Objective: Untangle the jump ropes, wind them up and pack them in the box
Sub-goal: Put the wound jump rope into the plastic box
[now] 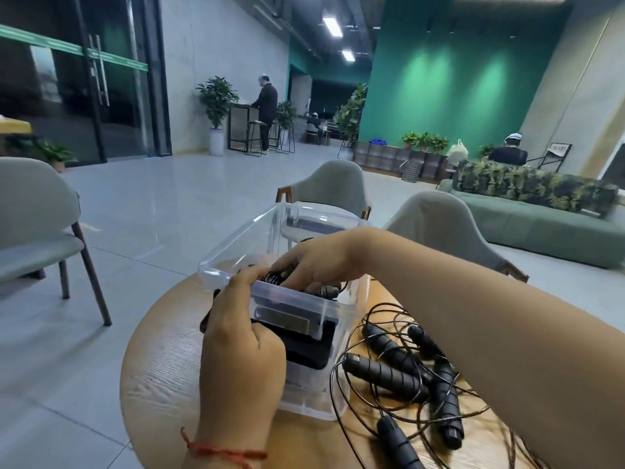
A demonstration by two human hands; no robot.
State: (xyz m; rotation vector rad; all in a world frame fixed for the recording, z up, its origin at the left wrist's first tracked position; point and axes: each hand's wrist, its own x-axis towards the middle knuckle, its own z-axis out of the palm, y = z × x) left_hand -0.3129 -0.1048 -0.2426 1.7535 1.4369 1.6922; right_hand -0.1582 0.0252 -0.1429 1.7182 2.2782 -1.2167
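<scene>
The clear, hard-plastic box (233,242) stands on the round wood-grain tabletop (162,367). The left hand (243,350) grips its near wall, thumb over the rim. The right hand (314,262) reaches inside, fingers nearly straight, pressing a wound black rope (274,277). Right of the box lie loose jump ropes (382,372): thin cables and ribbed foam handles, mostly slanting far-left to near-right. A grey label in the box is unreadable.
</scene>
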